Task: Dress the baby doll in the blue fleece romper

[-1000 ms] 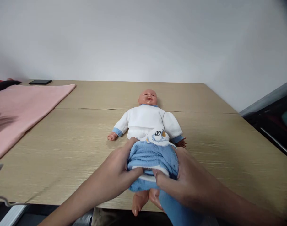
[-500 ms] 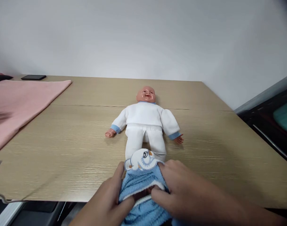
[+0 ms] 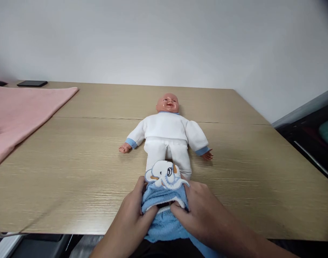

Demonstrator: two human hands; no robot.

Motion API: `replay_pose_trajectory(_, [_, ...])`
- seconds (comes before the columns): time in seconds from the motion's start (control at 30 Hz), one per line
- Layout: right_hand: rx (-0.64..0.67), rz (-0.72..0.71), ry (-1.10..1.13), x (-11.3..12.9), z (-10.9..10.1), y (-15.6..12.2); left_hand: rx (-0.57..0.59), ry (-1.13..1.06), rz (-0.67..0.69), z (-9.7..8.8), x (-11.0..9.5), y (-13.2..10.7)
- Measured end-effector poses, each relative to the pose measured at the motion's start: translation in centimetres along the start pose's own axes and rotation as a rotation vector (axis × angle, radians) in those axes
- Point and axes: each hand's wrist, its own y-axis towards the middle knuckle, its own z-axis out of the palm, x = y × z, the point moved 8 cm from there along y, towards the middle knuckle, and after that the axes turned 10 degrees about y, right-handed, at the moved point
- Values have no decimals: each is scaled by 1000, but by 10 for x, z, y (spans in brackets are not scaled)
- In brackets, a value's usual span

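A baby doll [image 3: 166,126] lies on its back on the wooden table, head away from me, in a white top with blue cuffs and white trousers. In front of its legs is a blue terry baby garment [image 3: 164,225] with white edging and an elephant patch. My left hand [image 3: 131,211] grips the garment's left side, thumb at the white-edged opening. Its right side is held by my right hand [image 3: 198,208], thumb also at that opening. Some of my fingers are hidden in the cloth. The elephant patch overlaps the doll's lower legs, and its feet are hidden.
A pink cloth [image 3: 26,114] covers the table's left part, with a black phone [image 3: 32,83] behind it. A bent wire piece [image 3: 2,234] shows at the left front edge. A dark object [image 3: 314,139] stands beyond the right edge. The wall [image 3: 153,43] rises behind.
Both hands have lifted slightly away from me with the blue garment. Its opening looks narrower, and the elephant patch shows more fully. The view has shifted a little.
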Motion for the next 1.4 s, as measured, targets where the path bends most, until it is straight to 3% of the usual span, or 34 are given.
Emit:
replay_pose_trajectory(0.27, [-69,-82,14,0,-19,24,-35,-3,27,-7,-11,30])
replay_pose_trajectory(0.4, [-53,-80,28,13,-26,19,23,18,-39,-14,-20,22])
replay_pose_trajectory(0.6, [140,1,-20,16,-1,-3,135,115,-124,-13,-16,-6])
replay_pose_trajectory(0.73, [179,79,-209,4,16,-6,93,337,-115,-8,-2,-9])
replay_pose_trajectory(0.87, [142,4,-395,7,23,-6,51,442,-71,-2,4,-6])
replay_pose_trajectory(1.1, [109,-14,-482,5,30,-6,3,236,49,-2,10,-3])
replay_pose_trajectory(1.23, [75,28,-263,-5,30,-5,-58,70,63,-5,20,-2])
replay_pose_trajectory(1.4, [-15,-17,-48,-14,25,-5,-34,-84,85,-10,19,1])
